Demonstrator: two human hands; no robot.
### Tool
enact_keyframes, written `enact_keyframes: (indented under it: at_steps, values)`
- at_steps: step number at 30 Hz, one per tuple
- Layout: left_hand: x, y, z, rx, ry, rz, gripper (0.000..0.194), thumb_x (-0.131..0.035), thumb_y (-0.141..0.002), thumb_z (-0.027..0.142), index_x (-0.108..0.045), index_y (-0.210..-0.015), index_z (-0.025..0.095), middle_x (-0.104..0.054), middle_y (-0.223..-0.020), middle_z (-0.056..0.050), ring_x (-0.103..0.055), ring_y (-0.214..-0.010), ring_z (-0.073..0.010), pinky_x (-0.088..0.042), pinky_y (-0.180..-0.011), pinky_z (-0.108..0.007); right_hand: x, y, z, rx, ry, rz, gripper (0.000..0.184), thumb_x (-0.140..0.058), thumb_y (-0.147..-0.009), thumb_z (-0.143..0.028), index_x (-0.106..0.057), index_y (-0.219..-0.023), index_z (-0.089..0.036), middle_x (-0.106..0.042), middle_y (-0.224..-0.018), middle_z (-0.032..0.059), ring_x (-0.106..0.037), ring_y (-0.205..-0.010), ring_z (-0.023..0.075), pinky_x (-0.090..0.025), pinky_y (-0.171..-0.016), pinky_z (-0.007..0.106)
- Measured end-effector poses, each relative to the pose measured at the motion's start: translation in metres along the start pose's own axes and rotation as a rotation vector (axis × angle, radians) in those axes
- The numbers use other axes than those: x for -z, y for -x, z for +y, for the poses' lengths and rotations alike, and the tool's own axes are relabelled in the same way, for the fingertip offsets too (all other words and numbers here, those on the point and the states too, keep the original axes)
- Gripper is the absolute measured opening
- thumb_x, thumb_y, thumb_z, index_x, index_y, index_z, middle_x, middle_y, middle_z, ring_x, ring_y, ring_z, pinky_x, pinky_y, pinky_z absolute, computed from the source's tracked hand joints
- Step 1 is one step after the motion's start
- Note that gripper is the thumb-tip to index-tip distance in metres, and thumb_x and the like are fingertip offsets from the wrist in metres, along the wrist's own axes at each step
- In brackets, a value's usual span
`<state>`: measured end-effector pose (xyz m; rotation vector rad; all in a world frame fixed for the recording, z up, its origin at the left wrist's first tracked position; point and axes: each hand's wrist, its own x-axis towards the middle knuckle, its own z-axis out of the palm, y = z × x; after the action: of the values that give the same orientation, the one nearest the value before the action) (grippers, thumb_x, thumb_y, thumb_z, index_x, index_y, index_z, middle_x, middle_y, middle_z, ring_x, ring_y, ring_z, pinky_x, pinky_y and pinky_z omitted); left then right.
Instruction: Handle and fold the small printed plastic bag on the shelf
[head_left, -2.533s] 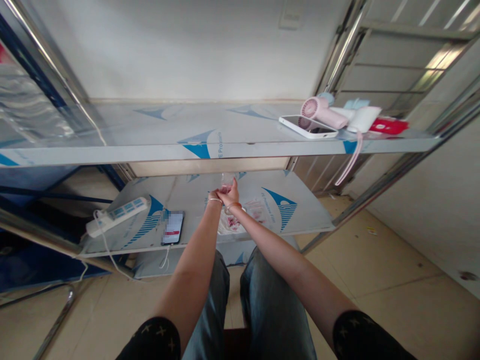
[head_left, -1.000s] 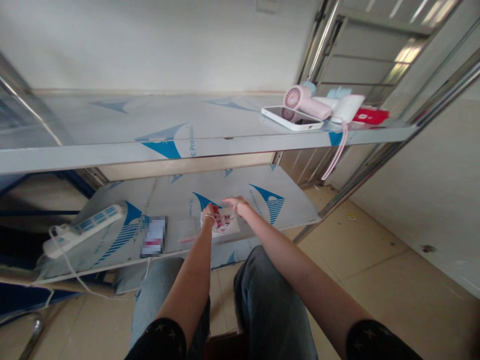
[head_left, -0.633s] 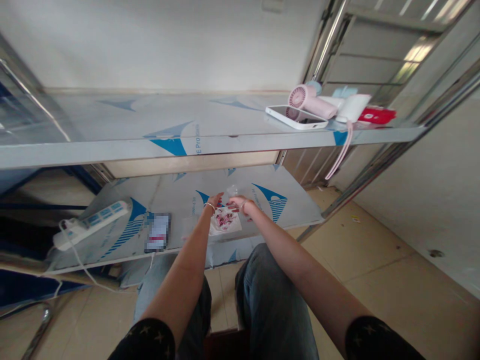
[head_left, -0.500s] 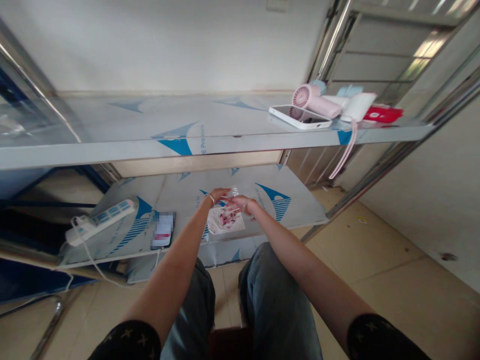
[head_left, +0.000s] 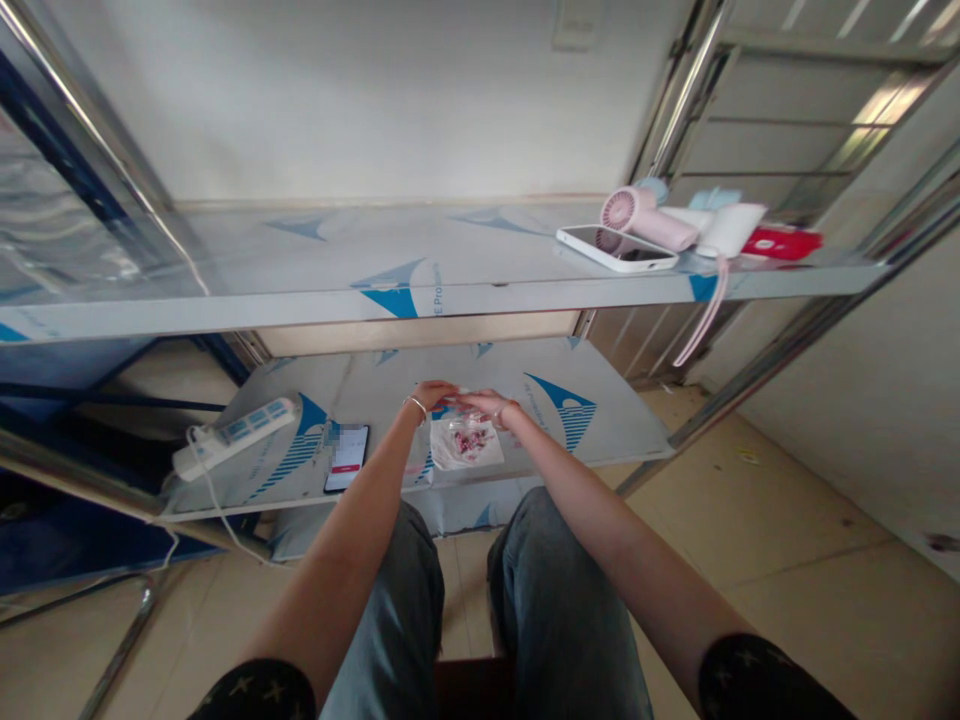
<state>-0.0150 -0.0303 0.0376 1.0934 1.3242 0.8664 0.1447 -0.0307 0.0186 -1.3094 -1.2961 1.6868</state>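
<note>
Head view: left hand (head_left: pixel 437 393) and right hand (head_left: pixel 487 403), fingers meeting beyond the white sheet (head_left: pixel 445 452); any grip, cannot tell; sheet, with pink-red bits (head_left: pixel 470 442), near edge of lower shelf (head_left: pixel 390 385); hazard: low wrist snagging sheet, bits, if loose, scattering.

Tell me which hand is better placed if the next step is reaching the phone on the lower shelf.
Probably the left hand: it is nearer the phone, which lies on the outer side of the left forearm. The right hand would have to reach past that forearm.
</note>
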Motion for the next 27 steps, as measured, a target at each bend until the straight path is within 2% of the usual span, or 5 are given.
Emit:
enact_keyframes:
  at_steps: [8, 15, 18, 21, 27]
  values:
    - [0.002, 0.000, -0.001, -0.017, 0.027, 0.052, 0.018, -0.071, -0.067, 0.028, -0.067, -0.079, 0.015, -0.069, -0.076, -0.006, -0.062, -0.063, -0.0148, -0.041, -0.062, -0.025, 0.009, 0.000, 0.004, 0.072, -0.080, 0.187, 0.012, -0.067, -0.074, -0.020, -0.068, -0.085, -0.015, -0.071, -0.087, 0.0044, -0.063, -0.063, 0.0099, -0.048, -0.060, 0.019]
    - [-0.005, -0.004, -0.001, 0.021, 0.011, 0.045, 0.016, -0.070, -0.070, 0.027, -0.067, -0.081, 0.016, -0.070, -0.079, -0.004, -0.062, -0.062, -0.0129, -0.041, -0.060, -0.023, 0.008, 0.001, 0.001, 0.139, -0.147, 0.329, 0.021, -0.069, -0.073, -0.026, -0.067, -0.090, -0.014, -0.070, -0.089, 0.0048, -0.061, -0.059, 0.0090, -0.048, -0.057, 0.020]
    - [-0.005, -0.005, -0.005, 0.027, 0.017, -0.056, 0.019, -0.072, -0.068, 0.028, -0.068, -0.082, 0.017, -0.071, -0.083, -0.005, -0.063, -0.067, -0.0151, -0.042, -0.060, -0.024, 0.004, 0.005, -0.004, 0.115, -0.191, 0.354, 0.025, -0.068, -0.074, -0.029, -0.068, -0.096, -0.015, -0.070, -0.096, 0.0061, -0.064, -0.068, 0.0113, -0.049, -0.061, 0.021]
    - [-0.004, -0.004, -0.008, 0.039, -0.072, -0.186, 0.014, -0.073, -0.064, 0.019, -0.069, -0.077, 0.015, -0.071, -0.081, -0.006, -0.063, -0.068, -0.0160, -0.042, -0.060, -0.023, 0.001, 0.008, -0.007, 0.093, -0.229, 0.346, 0.024, -0.063, -0.078, -0.033, -0.068, -0.095, -0.015, -0.069, -0.104, 0.0072, -0.065, -0.077, 0.0131, -0.050, -0.065, 0.022]
    - [-0.002, -0.001, -0.010, -0.003, -0.175, -0.199, 0.006, -0.064, -0.066, 0.012, -0.069, -0.069, 0.014, -0.072, -0.077, -0.004, -0.064, -0.071, -0.0165, -0.047, -0.065, -0.023, 0.001, 0.011, -0.012, 0.060, -0.282, 0.349, 0.024, -0.059, -0.080, -0.034, -0.069, -0.092, -0.015, -0.069, -0.104, 0.0077, -0.065, -0.083, 0.0144, -0.050, -0.071, 0.024]
